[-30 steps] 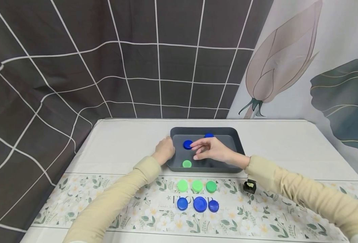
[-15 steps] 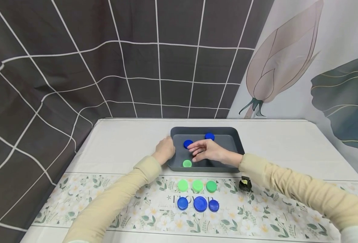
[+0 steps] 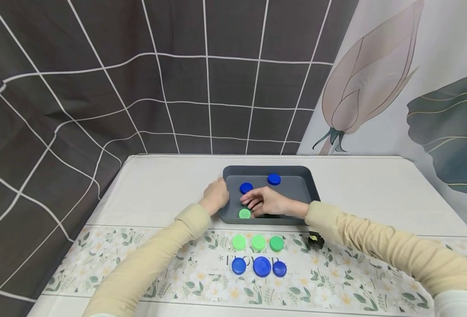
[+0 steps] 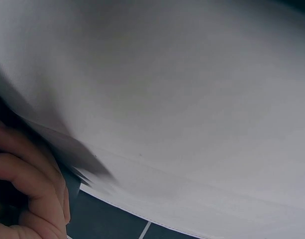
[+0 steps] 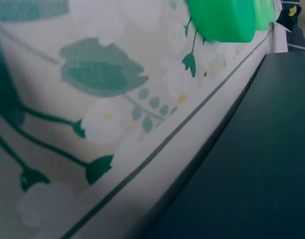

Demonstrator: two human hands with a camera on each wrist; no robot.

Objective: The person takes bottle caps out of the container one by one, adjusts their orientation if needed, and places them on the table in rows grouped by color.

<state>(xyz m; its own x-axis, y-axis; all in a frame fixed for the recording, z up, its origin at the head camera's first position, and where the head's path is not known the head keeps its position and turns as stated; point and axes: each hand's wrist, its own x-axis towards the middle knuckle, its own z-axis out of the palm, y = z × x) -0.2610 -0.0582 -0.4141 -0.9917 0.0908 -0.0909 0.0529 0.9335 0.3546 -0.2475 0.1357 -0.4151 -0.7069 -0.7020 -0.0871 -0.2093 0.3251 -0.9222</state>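
Observation:
My left hand (image 3: pixel 216 195) grips the left rim of a dark grey tray (image 3: pixel 292 198); in the left wrist view its curled fingers (image 4: pixel 35 184) lie along a dark edge. Over the tray's front half hovers my right hand (image 3: pixel 268 202), fingers loosely bent and apart, holding nothing that shows. Just left of its thumb, a light green bottle cap (image 3: pixel 244 213) lies by the tray's front wall. Two blue bottle caps lie farther back in the tray, one (image 3: pixel 246 188) beyond the right fingertips, the other (image 3: pixel 274 179) near the back wall.
Before the tray, a row holds two light green caps (image 3: pixel 239 242) and a darker green cap (image 3: pixel 276 243). Nearer me are three blue caps, the middle one (image 3: pixel 262 267) largest. A small black device (image 3: pixel 315 240) hangs under the right cuff. A dark curtain (image 3: pixel 178 88) stands behind the table.
My right hand has moved left and toward me inside the tray, from beside the front blue cap to beside the light green cap. The back blue cap has come into full view. My left hand stays put.

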